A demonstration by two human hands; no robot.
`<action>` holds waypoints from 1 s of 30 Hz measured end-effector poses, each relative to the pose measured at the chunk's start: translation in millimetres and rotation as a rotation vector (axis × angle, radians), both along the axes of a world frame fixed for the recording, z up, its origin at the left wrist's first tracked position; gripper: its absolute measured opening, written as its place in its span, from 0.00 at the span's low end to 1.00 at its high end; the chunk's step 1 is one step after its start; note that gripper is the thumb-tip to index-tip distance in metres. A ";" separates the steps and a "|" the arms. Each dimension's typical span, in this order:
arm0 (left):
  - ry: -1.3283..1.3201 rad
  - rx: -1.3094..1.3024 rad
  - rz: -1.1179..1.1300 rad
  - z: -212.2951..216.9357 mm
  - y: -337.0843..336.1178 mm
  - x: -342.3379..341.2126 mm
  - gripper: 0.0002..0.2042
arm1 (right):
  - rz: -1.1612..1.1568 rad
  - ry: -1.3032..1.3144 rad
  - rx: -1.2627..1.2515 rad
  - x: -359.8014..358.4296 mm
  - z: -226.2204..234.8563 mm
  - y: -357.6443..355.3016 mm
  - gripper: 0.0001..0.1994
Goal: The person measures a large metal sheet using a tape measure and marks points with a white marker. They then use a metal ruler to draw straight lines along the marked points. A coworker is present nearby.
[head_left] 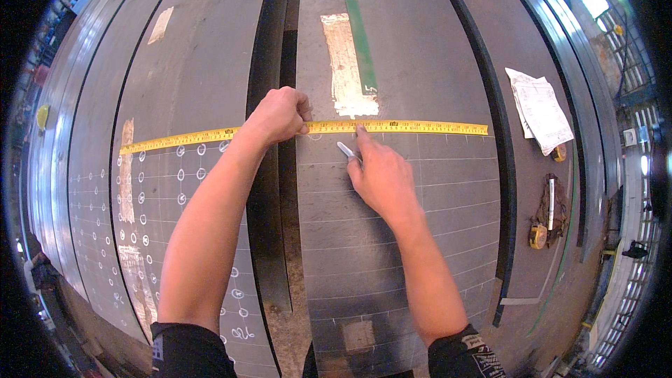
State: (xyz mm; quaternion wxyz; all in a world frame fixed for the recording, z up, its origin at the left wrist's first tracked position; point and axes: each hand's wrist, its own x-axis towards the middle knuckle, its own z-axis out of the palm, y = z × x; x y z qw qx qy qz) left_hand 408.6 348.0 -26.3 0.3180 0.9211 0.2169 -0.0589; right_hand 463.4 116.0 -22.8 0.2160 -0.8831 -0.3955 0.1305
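The left hand [280, 115] pinches a yellow measuring tape [420, 127] flat across a dark grey steel plate [406, 238], while the right hand [378, 175] grips what looks like a white chalk marker [346, 149] just below the tape.

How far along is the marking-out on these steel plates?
Done: the left plate carries chalk circles, and the middle plate has several chalk lines. In hand: the left hand pins the yellow tape measure while the right hand holds a white marker. Left: the plate above the tape is unmarked.
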 end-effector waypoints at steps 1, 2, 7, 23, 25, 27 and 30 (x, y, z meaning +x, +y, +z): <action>0.029 0.011 0.021 0.4 -2.1 1.0 0.13 | -0.001 0.005 0.020 0.0 -1.5 0.3 0.21; 0.058 0.025 0.045 3.5 -5.1 1.7 0.13 | -0.016 0.022 0.021 -1.4 1.4 2.6 0.19; 0.041 0.037 0.046 1.5 -7.7 2.2 0.11 | -0.195 0.037 0.219 -19.1 -5.5 23.2 0.10; 0.025 0.027 0.037 -2.0 -4.7 1.6 0.10 | -0.255 0.154 0.245 -33.6 -19.9 42.2 0.12; 0.022 0.022 0.027 -0.7 -4.6 1.6 0.09 | -0.262 0.127 0.233 -35.7 -21.0 43.8 0.12; 0.013 0.018 0.016 0.3 -5.6 2.8 0.07 | -0.253 0.046 0.237 -40.5 -21.0 48.4 0.11; 0.028 0.019 0.017 0.7 -7.1 4.9 0.07 | -0.247 0.051 0.123 -36.5 -7.4 53.9 0.11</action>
